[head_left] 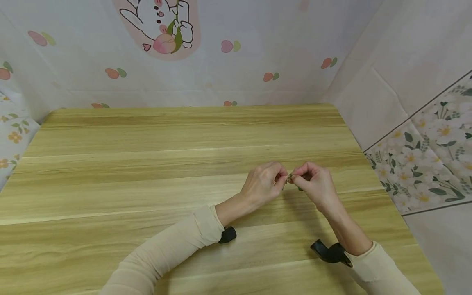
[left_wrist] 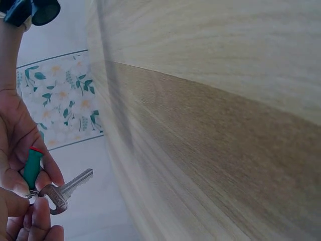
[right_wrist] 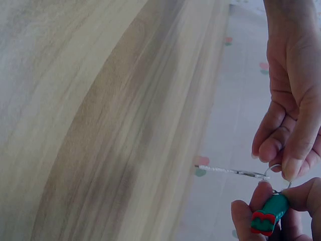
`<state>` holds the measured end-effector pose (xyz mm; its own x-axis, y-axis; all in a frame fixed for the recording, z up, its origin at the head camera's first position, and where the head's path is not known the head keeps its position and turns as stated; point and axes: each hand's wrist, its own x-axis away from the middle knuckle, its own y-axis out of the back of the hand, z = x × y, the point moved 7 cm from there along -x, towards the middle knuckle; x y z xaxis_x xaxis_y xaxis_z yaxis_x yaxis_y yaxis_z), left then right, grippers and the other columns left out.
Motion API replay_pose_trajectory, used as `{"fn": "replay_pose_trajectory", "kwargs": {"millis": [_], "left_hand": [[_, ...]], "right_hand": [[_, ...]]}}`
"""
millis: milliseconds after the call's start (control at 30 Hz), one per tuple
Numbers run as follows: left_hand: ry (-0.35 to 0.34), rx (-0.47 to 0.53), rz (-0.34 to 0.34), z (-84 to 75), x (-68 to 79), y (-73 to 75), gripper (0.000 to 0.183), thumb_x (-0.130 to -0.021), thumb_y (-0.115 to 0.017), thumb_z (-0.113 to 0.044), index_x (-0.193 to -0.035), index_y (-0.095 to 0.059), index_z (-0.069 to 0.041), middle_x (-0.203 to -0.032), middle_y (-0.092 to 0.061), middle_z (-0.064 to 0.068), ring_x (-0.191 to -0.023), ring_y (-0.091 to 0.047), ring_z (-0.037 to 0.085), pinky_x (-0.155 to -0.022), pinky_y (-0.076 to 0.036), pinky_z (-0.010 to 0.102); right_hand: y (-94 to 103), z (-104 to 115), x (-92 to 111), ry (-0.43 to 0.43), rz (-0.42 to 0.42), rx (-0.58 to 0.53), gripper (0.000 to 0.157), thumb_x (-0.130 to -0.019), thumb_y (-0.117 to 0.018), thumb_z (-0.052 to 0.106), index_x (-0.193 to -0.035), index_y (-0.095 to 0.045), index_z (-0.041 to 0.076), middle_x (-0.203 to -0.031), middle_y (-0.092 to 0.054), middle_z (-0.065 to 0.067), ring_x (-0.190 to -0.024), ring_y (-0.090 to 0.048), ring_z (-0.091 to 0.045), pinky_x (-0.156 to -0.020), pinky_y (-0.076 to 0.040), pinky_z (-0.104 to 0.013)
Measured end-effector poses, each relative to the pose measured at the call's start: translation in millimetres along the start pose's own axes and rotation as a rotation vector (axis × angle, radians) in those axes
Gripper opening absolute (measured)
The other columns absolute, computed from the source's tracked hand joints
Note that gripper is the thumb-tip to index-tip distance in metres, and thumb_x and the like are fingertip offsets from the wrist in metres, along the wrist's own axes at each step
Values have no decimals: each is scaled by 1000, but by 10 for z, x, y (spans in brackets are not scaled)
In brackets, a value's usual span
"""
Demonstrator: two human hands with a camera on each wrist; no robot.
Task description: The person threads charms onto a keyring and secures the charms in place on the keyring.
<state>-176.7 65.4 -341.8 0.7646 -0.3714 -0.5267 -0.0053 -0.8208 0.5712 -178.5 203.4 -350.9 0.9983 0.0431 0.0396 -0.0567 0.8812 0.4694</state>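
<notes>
Above the table, my left hand (head_left: 262, 181) and right hand (head_left: 318, 185) meet at the fingertips over a small key set. A silver key (left_wrist: 65, 193) hangs from a thin metal key ring (right_wrist: 271, 167), its blade pointing away from the fingers. My left hand (right_wrist: 296, 115) pinches the ring between thumb and finger. Attached to the ring by a small link is a green keychain charm (right_wrist: 271, 213) with a red end, held by the fingers of my right hand (left_wrist: 22, 125). Fingers hide part of the ring.
Beneath the hands spreads a wood-grain table (head_left: 147, 164). A white curtain with fruit prints (head_left: 250, 73) hangs along its far edge, and a floral-patterned wall covering (head_left: 416, 159) is at the right. Black wrist mounts (head_left: 328, 252) stick out near both sleeves.
</notes>
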Motion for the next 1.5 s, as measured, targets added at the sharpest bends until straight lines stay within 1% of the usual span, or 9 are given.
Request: {"fn": "replay_pose_trajectory", "kwargs": {"millis": [200,400,667,800,933,1067,1200,1400,1500], "left_hand": [[18,8,15,9,-4,-4,6,-84,-68,-1,-81,-67,-6,-77,-68,4,-65,-61,10,-56,-38,9],[43,40,22,19,-11,-13,5,-85,-66,0,-81,-67,-5,-78,-69,5,-67,-63,11,-57,-40,8],[-13,-12,13,-32,-16,-4,5,-85,-67,1,-83,-66,-4,-77,-67,5,-63,-59,11,-54,-35,7],[-35,-28,12,-63,-23,10,5,-85,-67,1,-83,-65,-4,-76,-66,5,-62,-56,10,-53,-33,7],[-24,-17,16,-59,-30,17,5,-85,-67,0,-84,-66,-5,-78,-68,5,-64,-60,10,-54,-36,7],[20,28,31,-21,-36,18,4,-87,-66,-1,-85,-67,-5,-81,-70,5,-69,-64,11,-59,-42,9],[113,119,59,59,-30,10,4,-90,-66,-5,-89,-69,-4,-84,-73,6,-74,-68,13,-63,-46,9],[252,256,88,172,-1,-7,7,-92,-65,-9,-95,-70,-4,-88,-75,7,-77,-70,14,-64,-49,10],[275,268,104,187,5,-7,8,-93,-65,-11,-96,-70,-4,-88,-75,6,-75,-68,11,-63,-48,11]], "right_hand": [[7,28,-21,22,30,35,5,-86,-56,-7,-88,-60,-10,-71,-62,18,-64,-61,-1,-55,-46,-19],[21,31,-35,1,61,18,5,-87,-58,-6,-88,-60,-11,-70,-63,18,-65,-61,-1,-55,-45,-19],[44,14,-54,-25,136,-16,3,-88,-58,-4,-86,-61,-6,-74,-64,15,-68,-64,-4,-65,-52,-21],[59,4,-50,-44,141,-43,4,-87,-57,-5,-86,-61,-4,-75,-64,14,-69,-65,-3,-66,-52,-21],[60,3,-45,-54,137,-69,5,-88,-57,-4,-86,-61,-1,-76,-64,14,-69,-65,-2,-65,-51,-20],[57,-1,-32,-40,126,-102,8,-90,-58,-4,-86,-61,3,-77,-65,15,-70,-64,-2,-63,-50,-18],[37,-10,-18,-10,133,-108,3,-92,-59,-2,-93,-61,1,-80,-65,16,-72,-63,-1,-64,-51,-18],[5,-23,1,14,143,-66,19,-96,-59,5,-107,-58,-11,-84,-66,18,-79,-66,-2,-72,-54,-17],[12,0,9,47,107,-9,19,-95,-60,5,-105,-60,-11,-82,-65,17,-76,-64,-2,-69,-52,-18]]}}
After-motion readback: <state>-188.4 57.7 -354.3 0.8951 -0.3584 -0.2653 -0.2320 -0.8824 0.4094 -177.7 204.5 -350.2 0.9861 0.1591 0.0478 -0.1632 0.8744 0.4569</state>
